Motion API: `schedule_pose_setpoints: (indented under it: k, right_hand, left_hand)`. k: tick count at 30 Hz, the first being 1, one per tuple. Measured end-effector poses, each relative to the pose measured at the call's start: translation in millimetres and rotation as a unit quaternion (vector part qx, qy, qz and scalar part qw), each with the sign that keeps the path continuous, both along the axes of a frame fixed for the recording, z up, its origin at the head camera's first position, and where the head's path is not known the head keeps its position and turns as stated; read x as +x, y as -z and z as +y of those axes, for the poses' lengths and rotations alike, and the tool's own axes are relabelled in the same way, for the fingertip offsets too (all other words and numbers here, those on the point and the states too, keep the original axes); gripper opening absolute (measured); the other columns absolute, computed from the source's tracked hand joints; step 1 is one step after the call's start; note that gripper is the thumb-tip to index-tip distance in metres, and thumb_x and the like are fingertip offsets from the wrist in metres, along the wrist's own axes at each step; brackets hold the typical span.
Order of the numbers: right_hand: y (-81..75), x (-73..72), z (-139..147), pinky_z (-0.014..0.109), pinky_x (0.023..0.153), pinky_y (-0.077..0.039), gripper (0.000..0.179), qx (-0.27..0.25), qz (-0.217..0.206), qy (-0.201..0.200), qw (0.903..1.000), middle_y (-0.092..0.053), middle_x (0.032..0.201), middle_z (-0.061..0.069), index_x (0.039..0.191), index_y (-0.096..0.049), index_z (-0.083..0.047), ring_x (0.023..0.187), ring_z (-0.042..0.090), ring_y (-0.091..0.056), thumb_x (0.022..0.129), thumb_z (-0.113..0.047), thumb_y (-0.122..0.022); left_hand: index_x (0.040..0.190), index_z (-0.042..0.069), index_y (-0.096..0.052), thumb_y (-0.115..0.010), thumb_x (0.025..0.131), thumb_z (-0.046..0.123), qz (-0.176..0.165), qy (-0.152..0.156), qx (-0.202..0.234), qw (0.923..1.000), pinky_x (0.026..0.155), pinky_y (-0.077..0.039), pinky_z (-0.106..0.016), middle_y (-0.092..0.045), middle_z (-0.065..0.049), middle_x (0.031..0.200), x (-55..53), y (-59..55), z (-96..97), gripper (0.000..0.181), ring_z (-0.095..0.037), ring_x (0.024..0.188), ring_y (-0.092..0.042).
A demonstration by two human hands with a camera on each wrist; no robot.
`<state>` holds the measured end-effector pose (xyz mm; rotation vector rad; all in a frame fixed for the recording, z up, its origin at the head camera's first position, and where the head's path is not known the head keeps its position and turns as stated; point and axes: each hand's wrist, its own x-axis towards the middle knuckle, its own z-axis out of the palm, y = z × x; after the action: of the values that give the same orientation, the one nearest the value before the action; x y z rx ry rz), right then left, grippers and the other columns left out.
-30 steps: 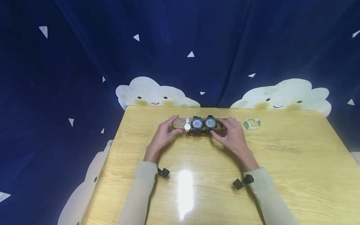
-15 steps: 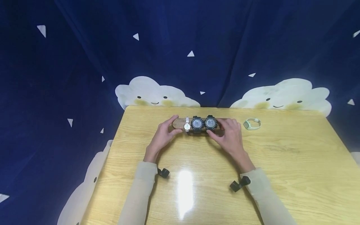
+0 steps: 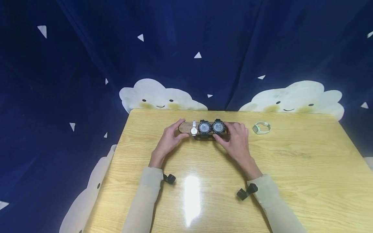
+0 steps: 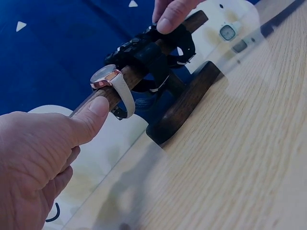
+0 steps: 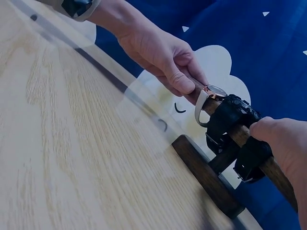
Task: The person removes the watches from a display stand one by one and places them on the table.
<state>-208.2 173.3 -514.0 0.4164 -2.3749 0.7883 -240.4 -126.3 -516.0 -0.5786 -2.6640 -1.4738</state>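
Note:
A dark wooden watch stand [image 3: 185, 128] has a T shape, with a bar on a post above a rounded base [image 4: 184, 104]. My left hand [image 3: 169, 138] grips the bar's left end between thumb and fingers. Beside that thumb, a white-strapped watch [image 4: 103, 75] with a rose-gold case hangs round the bar. Two black digital watches sit to its right: a middle watch [image 3: 204, 127] and a right one [image 3: 218, 127]. My right hand [image 3: 238, 140] pinches the right black watch, thumb at its near side and fingers at its far side. Those fingers are partly hidden in the right wrist view.
A pale mint watch [image 3: 261, 128] lies on the wooden table [image 3: 291, 168], right of the stand. Behind the table's far edge hangs a dark blue curtain [image 3: 180, 64] with white clouds and triangles.
My right hand has slid a little left along the bar, its thumb now below the right black watch. My left hand and the stand stay in place.

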Motion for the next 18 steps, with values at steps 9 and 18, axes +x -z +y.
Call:
schedule_pose_setpoints:
  k: [9, 18]
  right_hand:
    - [2.3, -0.7, -3.0, 0.043, 0.078, -0.030, 0.069, -0.006, 0.001, 0.001, 1.0000, -0.061, 0.097, 0.014, 0.128, -0.068, 0.003, 0.092, 0.035, -0.046, 0.077, -0.037, -0.092]
    - [3.0, 0.8, -6.5, 0.045, 0.079, -0.031, 0.074, -0.013, -0.004, 0.007, 0.9999, -0.058, 0.096, 0.015, 0.129, -0.067, 0.004, 0.092, 0.037, -0.043, 0.076, -0.040, -0.093]
  left_hand:
    - [0.156, 0.016, -0.049, -0.081, 0.091, 0.022, 0.006, 0.002, 0.002, 1.0000, 0.124, -0.035, -0.046, -0.051, -0.014, 0.157, 0.6, -0.6, 0.0, 0.072, -0.032, 0.147, -0.046]
    - [0.156, 0.018, -0.049, -0.081, 0.091, 0.023, 0.001, -0.002, 0.000, 1.0000, 0.125, -0.034, -0.046, -0.052, -0.013, 0.156, 0.2, 0.5, -0.1, 0.072, -0.030, 0.147, -0.046]
